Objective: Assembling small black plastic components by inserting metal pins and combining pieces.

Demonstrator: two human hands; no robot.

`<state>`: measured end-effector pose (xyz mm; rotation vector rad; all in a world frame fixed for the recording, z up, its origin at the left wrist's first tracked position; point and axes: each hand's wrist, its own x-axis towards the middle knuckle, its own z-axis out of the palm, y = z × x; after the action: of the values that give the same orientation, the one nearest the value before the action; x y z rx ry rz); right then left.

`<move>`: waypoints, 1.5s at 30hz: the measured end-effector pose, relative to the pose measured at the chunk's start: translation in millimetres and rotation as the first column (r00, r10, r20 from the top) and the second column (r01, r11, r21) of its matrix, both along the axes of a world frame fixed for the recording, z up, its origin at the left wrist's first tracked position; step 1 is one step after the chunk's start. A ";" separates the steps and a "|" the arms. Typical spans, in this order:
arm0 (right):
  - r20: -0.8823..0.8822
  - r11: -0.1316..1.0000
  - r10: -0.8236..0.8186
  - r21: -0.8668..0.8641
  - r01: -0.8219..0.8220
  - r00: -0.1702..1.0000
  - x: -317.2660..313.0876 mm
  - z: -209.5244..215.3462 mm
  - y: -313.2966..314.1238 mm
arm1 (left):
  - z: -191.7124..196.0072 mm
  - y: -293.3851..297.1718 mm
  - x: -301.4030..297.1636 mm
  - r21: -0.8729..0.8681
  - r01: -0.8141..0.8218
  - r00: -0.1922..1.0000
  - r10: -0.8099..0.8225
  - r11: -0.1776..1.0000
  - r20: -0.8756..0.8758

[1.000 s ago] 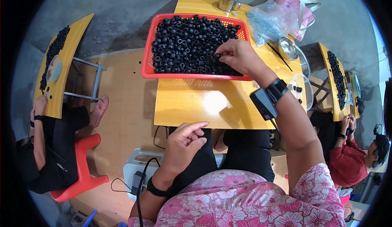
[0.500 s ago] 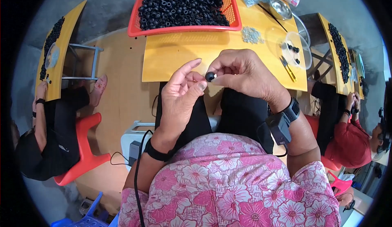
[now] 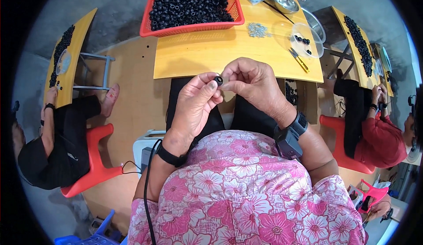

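Ahead spread the yellow desk point(image 3: 264, 53); by its edge your left hand point(image 3: 194, 102) pinched a black bead point(image 3: 219, 81), your right hand point(image 3: 255, 86) just beside it (its grip, I couldn't tell). Likely light and slippery, the bead suited holding around its sides.

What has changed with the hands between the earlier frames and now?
The right hand has come back from the red basket toward the body with a small black ring, which the left hand now pinches between thumb and finger, the right hand close beside it. The basket stays on the table, heaped with black pieces.
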<state>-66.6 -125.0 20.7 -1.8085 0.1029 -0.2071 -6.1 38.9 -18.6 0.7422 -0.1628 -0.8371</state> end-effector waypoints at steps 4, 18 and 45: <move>0.048 0.998 0.021 0.058 -0.024 0.999 -5.4 5.3 1.3 | 2.5 -0.7 -5.1 -0.042 0.035 0.997 -0.038 0.999 -0.070; 0.158 0.985 0.139 -0.124 -0.120 0.978 4.7 -27.1 -33.4 | -18.5 -10.2 9.7 0.173 0.161 0.986 -0.165 0.972 0.010; 0.012 0.670 -0.548 -0.592 0.447 0.837 51.5 -74.0 -145.2 | -29.3 -10.0 30.6 0.311 0.104 0.992 -0.119 0.945 0.032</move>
<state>-15.1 -270.2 -53.4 -2.3774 0.7431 -0.5246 24.6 28.9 -47.9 1.0567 -0.1204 -0.9647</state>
